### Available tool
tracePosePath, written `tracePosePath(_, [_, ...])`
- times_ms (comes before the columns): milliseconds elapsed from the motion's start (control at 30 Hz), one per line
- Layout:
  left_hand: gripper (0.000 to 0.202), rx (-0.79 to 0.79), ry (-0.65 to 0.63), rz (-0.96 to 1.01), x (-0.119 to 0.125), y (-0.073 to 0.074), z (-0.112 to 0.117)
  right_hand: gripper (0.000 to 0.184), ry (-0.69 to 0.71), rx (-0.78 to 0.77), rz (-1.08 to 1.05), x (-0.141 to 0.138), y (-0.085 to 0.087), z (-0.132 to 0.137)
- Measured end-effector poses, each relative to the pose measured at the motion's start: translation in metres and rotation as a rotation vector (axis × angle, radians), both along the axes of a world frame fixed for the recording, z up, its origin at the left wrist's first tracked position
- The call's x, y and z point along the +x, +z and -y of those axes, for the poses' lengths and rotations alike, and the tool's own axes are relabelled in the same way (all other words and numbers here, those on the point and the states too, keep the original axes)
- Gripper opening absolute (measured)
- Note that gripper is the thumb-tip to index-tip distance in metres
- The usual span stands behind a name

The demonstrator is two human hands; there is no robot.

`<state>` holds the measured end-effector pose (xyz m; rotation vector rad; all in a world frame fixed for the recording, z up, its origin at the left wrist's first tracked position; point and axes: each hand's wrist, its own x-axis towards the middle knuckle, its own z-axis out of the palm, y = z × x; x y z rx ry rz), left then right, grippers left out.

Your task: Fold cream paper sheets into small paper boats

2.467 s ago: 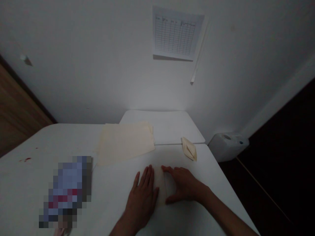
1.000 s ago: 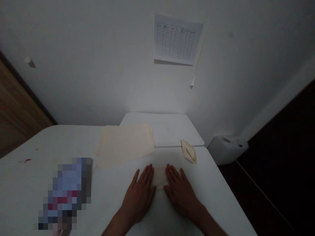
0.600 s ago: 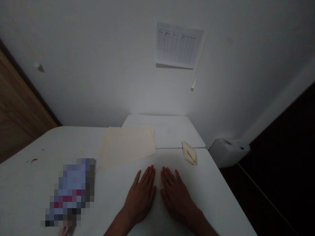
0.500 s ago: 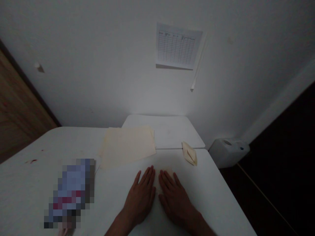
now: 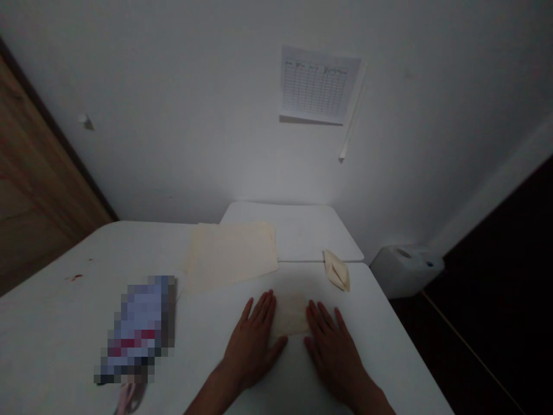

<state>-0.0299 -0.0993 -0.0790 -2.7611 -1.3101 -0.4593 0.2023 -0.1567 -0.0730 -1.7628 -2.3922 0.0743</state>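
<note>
A small cream sheet of folded paper (image 5: pixel 290 314) lies flat on the white table (image 5: pixel 207 351). My left hand (image 5: pixel 254 343) rests palm down on its left edge, fingers stretched out. My right hand (image 5: pixel 333 351) lies flat at its right edge, fingers also spread. The middle of the paper shows between the two hands.
A stack of cream paper sheets (image 5: pixel 231 253) lies behind my hands. A folded paper boat (image 5: pixel 337 269) sits at the table's far right. A blurred object (image 5: pixel 138 328) lies at the left. A second white table (image 5: pixel 298 230) and a white container (image 5: pixel 406 268) stand by the wall.
My hands were side by side over the paper half a second ago; they have slid apart, the right one going right, and the paper's middle now shows between them.
</note>
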Motion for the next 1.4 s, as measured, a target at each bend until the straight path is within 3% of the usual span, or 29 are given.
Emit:
tracePosePath(133, [0.075, -0.044, -0.044, 0.056, -0.012, 0.001, 0.002, 0.055, 0.002, 0.013, -0.003, 0.001, -0.006, -0.002])
tracePosePath(300, [0.048, -0.040, -0.100, 0.136, -0.030, 0.004, 0.003, 0.053, 0.013, 0.050, -0.054, 0.003, -0.009, -0.004])
tracePosePath(533, [0.025, 0.064, -0.134, 0.096, -0.027, 0.017, 0.002, 0.052, -0.002, 0.099, -0.142, -0.002, -0.009, -0.011])
tracePosePath(767, [0.026, 0.175, -0.141, 0.096, -0.027, 0.014, 0.001, 0.049, -0.038, 0.119, -0.250, -0.012, -0.009, -0.018])
tracePosePath(933, [0.029, 0.198, -0.103, 0.215, -0.025, 0.016, 0.002, 0.041, -0.073, 0.154, -0.494, -0.022, -0.007, -0.022])
tracePosePath(1033, [0.027, 0.069, -0.023, 0.418, -0.024, 0.018, 0.004, 0.038, -0.128, 0.167, -0.679, -0.029, -0.002, -0.029])
tracePosePath(1200, [0.032, -0.357, 0.175, 0.808, -0.016, 0.027, 0.007, 0.043, -0.242, 0.099, -0.996, -0.039, 0.002, -0.043])
tracePosePath(1400, [0.042, -0.708, 0.296, 1.202, -0.010, 0.031, 0.002, 0.049, -0.280, 0.200, -1.162, -0.038, 0.000, -0.051])
